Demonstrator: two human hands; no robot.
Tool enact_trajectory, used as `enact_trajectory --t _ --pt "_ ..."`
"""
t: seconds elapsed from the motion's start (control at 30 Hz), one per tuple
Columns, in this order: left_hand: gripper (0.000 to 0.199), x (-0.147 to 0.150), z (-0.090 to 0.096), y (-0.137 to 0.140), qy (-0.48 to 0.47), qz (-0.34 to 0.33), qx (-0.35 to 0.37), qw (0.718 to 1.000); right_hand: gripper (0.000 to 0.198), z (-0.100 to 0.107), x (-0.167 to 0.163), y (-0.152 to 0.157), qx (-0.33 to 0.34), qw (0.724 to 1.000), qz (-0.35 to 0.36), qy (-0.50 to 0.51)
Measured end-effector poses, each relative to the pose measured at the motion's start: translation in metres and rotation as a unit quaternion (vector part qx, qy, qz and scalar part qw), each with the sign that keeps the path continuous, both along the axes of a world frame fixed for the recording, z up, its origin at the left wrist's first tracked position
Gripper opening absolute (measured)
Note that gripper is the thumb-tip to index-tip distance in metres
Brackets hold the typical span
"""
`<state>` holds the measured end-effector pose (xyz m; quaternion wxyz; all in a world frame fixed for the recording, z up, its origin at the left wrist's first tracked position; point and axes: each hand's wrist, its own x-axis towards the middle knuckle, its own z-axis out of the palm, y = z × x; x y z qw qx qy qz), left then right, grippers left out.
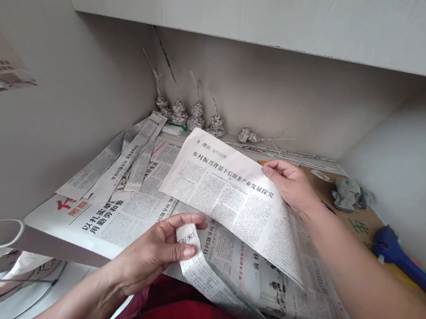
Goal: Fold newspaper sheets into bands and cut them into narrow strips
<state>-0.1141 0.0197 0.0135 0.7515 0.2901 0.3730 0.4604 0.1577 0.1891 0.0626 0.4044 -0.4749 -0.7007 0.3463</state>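
My right hand (288, 182) pinches the upper edge of a newspaper sheet (224, 190), thumb on top, and the sheet slants over the desk. Lower and to the left, my left hand (157, 249) is closed on a folded newspaper strip (208, 279), thumb in front and fingers behind. That strip hangs down to the right, over my lap. Whether the strip and the sheet are joined cannot be seen. More newspaper (126, 221) lies flat beneath both hands.
Cut newspaper strips (126, 164) are piled at the left. Several woven paper gourds (195, 117) stand along the back wall, and another gourd (249, 135) lies beside thin paper rods (288, 153). On the right are grey cloth gloves (350, 193) and a blue glue gun (407, 261).
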Motion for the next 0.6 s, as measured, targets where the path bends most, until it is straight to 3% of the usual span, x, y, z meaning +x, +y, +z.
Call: enact_trajectory --t 0.1,0.2,0.33,0.43,0.53,0.6 --pt "0.045 0.006 0.002 -0.004 -0.010 -0.016 0.007 1.000 0.028 -0.007 -0.014 0.013 0.006 1.000 -0.006 -0.009" --pt "0.039 0.007 0.005 -0.003 0.016 0.014 0.020 1.000 0.022 -0.010 -0.028 0.021 0.024 0.999 -0.022 -0.036" --pt "0.033 -0.003 0.006 0.002 0.068 0.078 0.051 0.993 0.029 0.001 -0.037 -0.001 0.019 0.998 -0.005 -0.052" --pt "0.030 -0.008 0.007 0.003 0.085 0.106 0.086 0.987 0.032 0.007 -0.041 -0.044 -0.071 0.990 0.116 -0.048" --pt "0.028 -0.010 0.011 0.008 0.095 0.140 0.129 0.977 0.040 -0.003 -0.046 -0.092 -0.181 0.953 0.238 -0.042" --pt "0.029 -0.012 0.016 0.014 0.103 0.170 0.170 0.965 0.052 -0.013 -0.044 -0.120 -0.251 0.932 0.260 -0.036"
